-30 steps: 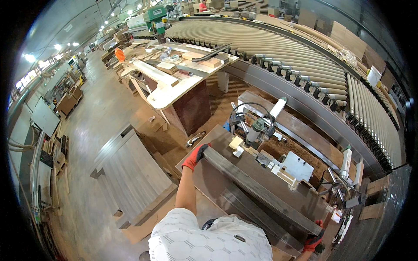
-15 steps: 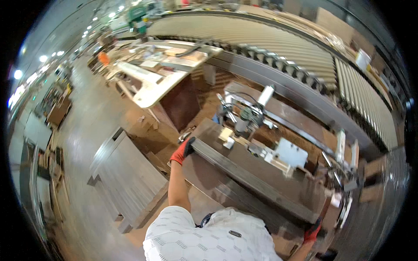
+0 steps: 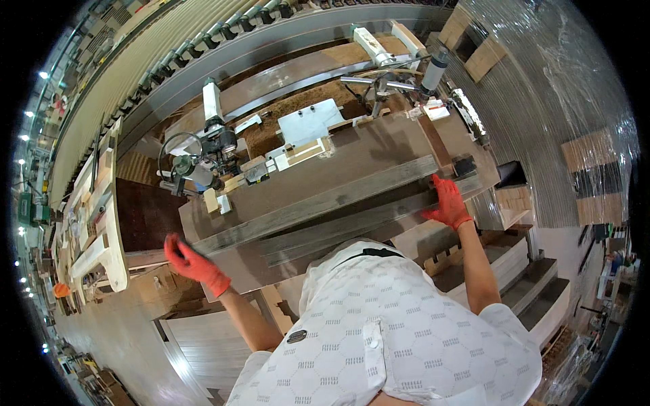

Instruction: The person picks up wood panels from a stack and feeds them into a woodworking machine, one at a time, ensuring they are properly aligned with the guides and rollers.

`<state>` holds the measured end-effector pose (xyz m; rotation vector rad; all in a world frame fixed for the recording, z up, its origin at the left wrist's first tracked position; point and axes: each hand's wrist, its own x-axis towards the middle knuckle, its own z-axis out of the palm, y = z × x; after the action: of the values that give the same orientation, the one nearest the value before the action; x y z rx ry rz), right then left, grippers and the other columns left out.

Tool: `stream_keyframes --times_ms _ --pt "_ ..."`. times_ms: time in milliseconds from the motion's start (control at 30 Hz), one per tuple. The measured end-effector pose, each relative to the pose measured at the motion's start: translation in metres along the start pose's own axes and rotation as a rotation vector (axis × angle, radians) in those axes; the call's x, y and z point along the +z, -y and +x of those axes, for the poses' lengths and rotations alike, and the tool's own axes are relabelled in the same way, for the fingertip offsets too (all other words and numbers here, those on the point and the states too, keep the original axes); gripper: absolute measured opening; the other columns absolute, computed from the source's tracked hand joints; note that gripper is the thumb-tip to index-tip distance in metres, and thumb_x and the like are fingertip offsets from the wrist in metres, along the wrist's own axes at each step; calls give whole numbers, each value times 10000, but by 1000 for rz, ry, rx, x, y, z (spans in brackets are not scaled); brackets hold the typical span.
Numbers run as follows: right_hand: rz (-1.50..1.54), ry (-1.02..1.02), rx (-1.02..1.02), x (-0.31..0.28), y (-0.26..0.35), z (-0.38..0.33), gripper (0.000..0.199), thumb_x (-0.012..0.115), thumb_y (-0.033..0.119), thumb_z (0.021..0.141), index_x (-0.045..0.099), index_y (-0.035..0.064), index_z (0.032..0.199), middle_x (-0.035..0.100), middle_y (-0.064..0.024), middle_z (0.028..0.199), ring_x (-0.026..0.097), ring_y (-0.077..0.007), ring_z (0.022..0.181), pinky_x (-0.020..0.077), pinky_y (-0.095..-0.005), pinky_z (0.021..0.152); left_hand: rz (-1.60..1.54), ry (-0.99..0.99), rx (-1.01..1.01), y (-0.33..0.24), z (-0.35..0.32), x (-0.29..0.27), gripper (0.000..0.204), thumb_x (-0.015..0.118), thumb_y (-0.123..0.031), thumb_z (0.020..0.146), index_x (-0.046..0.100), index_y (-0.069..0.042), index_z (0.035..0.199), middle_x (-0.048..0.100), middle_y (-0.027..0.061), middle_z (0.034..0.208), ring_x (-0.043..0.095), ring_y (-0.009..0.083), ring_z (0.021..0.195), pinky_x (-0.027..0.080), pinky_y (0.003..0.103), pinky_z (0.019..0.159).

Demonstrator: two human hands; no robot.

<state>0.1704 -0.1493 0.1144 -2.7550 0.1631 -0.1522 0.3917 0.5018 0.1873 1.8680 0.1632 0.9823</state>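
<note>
Two long grey wooden boards lie on a brown worktop (image 3: 230, 274). The far board (image 3: 318, 203) and the near board (image 3: 352, 229) leave a dark, wedge-shaped gap between them. My left hand (image 3: 196, 265), in a red glove with dark fingertips, is beside the far board's left end with its fingers apart, holding nothing. My right hand (image 3: 449, 205), also red-gloved, is over the near board close to its right end. Its thumb and fingers are spread, with the fingertips near the far board's end. Whether it presses on the wood I cannot tell.
Beyond the boards are clamp-like fittings (image 3: 203, 169), a white plate (image 3: 310, 122) and sawdust. A roller conveyor (image 3: 156, 74) runs behind. A cluttered wooden table (image 3: 116, 230) stands left; a film-wrapped stack (image 3: 542, 122) stands right. Stepped wooden pieces (image 3: 535, 291) are near my right side.
Both hands were at the ends of the far board. Now the left hand is off its end and the right is over the near board. My view has swung right.
</note>
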Motion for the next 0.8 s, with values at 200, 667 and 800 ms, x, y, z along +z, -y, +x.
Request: stream_keyframes --times_ms 200,667,800 --pt "-129 160 -88 5 7 0 855 960 350 685 618 150 1443 650 -112 1380 547 -357 1369 310 -577 1271 -300 606 162 -134 -61 94 343 583 39 947 688 -16 1269 705 110 1286 647 225 1188 489 373 1078" --pt "-35 -157 -363 -123 43 1 662 891 228 744 658 89 1348 646 -137 1365 577 -387 1350 310 -629 1273 80 1475 589 -228 -160 122 695 830 -442 866 601 -75 1409 668 179 1284 651 398 1172 517 531 970" --pt "-150 -439 -129 -105 56 23 616 867 281 828 663 91 1377 637 -138 1428 558 -397 1374 322 -600 1267 104 1240 699 -216 -118 154 591 841 -436 868 662 -109 1326 717 145 1106 717 378 969 573 503 816"
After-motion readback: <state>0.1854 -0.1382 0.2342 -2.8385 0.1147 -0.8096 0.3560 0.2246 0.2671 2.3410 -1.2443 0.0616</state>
